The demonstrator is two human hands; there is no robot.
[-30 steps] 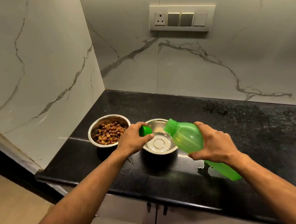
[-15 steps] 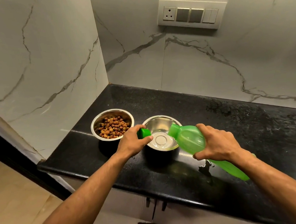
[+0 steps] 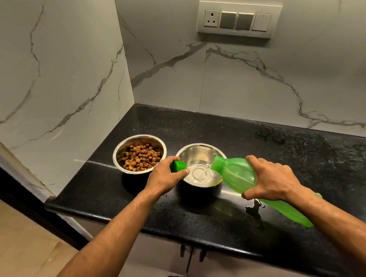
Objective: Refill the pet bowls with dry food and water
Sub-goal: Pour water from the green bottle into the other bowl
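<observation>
Two steel bowls stand on the black counter. The left bowl (image 3: pixel 121 153) holds brown dry food (image 3: pixel 140 157). The right bowl (image 3: pixel 195 150) has a little water pooling in its bottom. My right hand (image 3: pixel 268 180) grips an uncapped green bottle (image 3: pixel 237 175), tilted with its mouth over the right bowl's rim; a thin stream of water runs from it. My left hand (image 3: pixel 164 178) holds the green cap (image 3: pixel 178 166) at the near-left rim of that bowl.
The black counter (image 3: pixel 267 143) meets marble walls at the left and back. A switch panel (image 3: pixel 238 19) hangs on the back wall. A small puddle (image 3: pixel 253 208) lies near the counter's front edge. Cabinet handles (image 3: pixel 192 252) show below the edge.
The bottle has tipped lower over the right bowl and water now lies in it. My left hand stays at the rim with the cap. The view has shifted.
</observation>
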